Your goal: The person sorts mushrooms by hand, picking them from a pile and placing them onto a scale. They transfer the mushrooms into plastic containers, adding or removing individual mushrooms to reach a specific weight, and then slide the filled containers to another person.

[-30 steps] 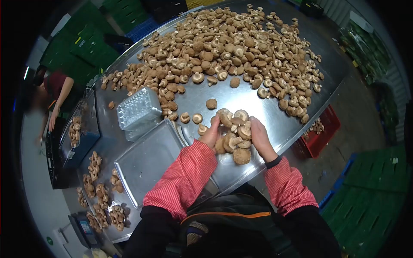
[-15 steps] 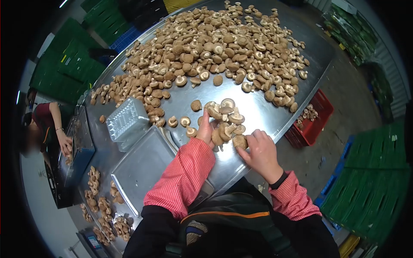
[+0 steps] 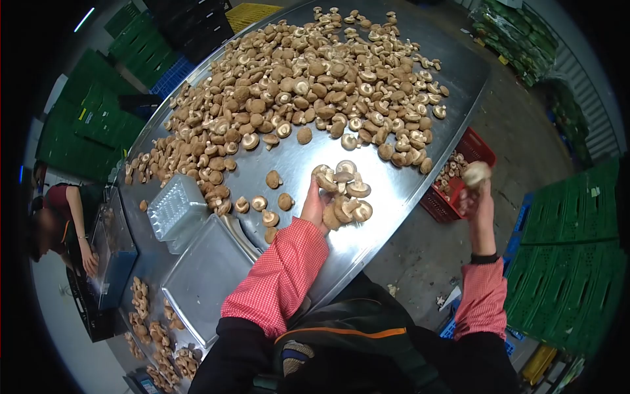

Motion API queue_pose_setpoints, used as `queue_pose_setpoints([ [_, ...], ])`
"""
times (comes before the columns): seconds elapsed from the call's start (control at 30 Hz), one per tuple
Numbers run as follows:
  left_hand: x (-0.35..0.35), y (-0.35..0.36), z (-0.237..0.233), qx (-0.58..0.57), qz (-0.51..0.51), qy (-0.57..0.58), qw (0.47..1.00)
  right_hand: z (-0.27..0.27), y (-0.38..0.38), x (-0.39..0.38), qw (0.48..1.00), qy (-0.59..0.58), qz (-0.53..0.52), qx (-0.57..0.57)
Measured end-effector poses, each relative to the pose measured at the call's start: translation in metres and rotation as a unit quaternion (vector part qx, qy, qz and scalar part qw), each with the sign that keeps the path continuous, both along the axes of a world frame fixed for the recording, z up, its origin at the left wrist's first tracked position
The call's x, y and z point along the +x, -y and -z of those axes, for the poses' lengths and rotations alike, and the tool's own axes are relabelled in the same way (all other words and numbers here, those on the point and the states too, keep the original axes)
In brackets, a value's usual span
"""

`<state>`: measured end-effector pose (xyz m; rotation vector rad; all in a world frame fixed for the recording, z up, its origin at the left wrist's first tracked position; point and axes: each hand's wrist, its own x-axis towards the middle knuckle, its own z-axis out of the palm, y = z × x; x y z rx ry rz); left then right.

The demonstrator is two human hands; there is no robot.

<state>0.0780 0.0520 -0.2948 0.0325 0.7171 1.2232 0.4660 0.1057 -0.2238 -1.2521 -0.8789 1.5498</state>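
My left hand (image 3: 315,209) is closed around several brown-capped shiitake mushrooms (image 3: 358,190), held over the steel table (image 3: 387,197) with pale stems and undersides showing. Out past the table's right edge, my right hand (image 3: 482,213) grips a single shiitake mushroom (image 3: 476,174), slightly blurred, beside a red crate (image 3: 484,152). Mushroom pieces (image 3: 453,167) lie inside that crate. A few loose mushrooms (image 3: 273,178) rest on the metal left of my left hand, and a large heap of mushrooms (image 3: 289,85) spreads across the far part of the table.
Clear plastic punnets (image 3: 176,209) and a steel scale platform (image 3: 213,262) stand to the left. Bunched mushrooms (image 3: 158,333) sit at lower left. Another person's hand (image 3: 90,261) works by a bin at far left. Green crates (image 3: 567,262) are stacked at right.
My right hand has moved right, from beside the left hand to out by the red crate, carrying a mushroom. My left hand keeps its mushrooms; the view has shifted slightly.
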Motion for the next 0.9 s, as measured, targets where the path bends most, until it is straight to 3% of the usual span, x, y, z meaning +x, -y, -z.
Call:
queue_pose_setpoints([
  [0.07,0.0,-0.006,0.016,0.009,-0.004,-0.008,1.0,0.015,-0.009,-0.021,0.951,0.279,0.082,0.102],
  [0.1,0.002,-0.009,0.02,0.02,-0.013,-0.023,0.999,-0.013,0.008,-0.072,0.912,0.337,0.039,0.231],
  [0.13,0.004,-0.01,0.023,0.029,-0.02,-0.038,0.999,-0.005,0.022,-0.096,0.904,0.356,-0.028,0.235],
  [0.17,0.008,-0.011,0.024,0.038,-0.026,-0.054,0.997,-0.017,0.041,-0.127,0.837,0.469,-0.115,0.256],
  [0.2,0.011,-0.013,0.024,0.047,-0.034,-0.065,0.996,-0.024,0.052,-0.16,0.777,0.502,-0.142,0.353],
  [0.27,0.016,-0.016,0.023,0.064,-0.048,-0.086,0.993,-0.024,0.059,-0.203,0.741,0.504,-0.149,0.418],
  [0.47,0.008,-0.018,0.035,0.067,-0.084,-0.114,0.988,-0.016,0.048,-0.211,0.771,0.467,-0.189,0.39],
  [0.53,0.001,-0.018,0.029,0.054,-0.077,-0.113,0.989,-0.026,0.042,-0.18,0.866,0.395,-0.226,0.206],
  [0.57,0.0,-0.014,0.009,0.038,-0.069,-0.116,0.99,-0.032,0.031,-0.16,0.925,0.272,-0.201,0.171],
  [0.63,-0.006,-0.01,-0.001,0.023,-0.059,-0.118,0.991,-0.023,0.002,-0.11,0.982,0.16,-0.041,0.096],
  [0.67,-0.011,-0.009,0.002,0.023,-0.058,-0.117,0.991,-0.007,-0.018,-0.08,0.998,-0.062,0.028,0.004],
  [0.7,-0.016,-0.008,0.004,0.023,-0.056,-0.118,0.991,-0.003,-0.027,-0.068,0.983,-0.123,0.134,0.009],
  [0.8,-0.035,0.001,-0.041,-0.004,-0.009,-0.154,0.988,0.013,-0.025,-0.078,0.995,0.061,0.073,-0.013],
  [0.83,-0.053,0.007,-0.031,0.041,0.02,-0.132,0.99,0.03,-0.022,-0.09,0.995,0.097,-0.018,-0.026],
  [0.87,-0.065,0.016,-0.037,0.045,0.012,-0.13,0.99,0.028,-0.011,-0.117,0.978,0.182,-0.104,0.01],
  [0.9,-0.076,0.024,-0.049,0.05,0.003,-0.128,0.99,0.048,-0.005,-0.139,0.94,0.27,-0.172,0.12],
])
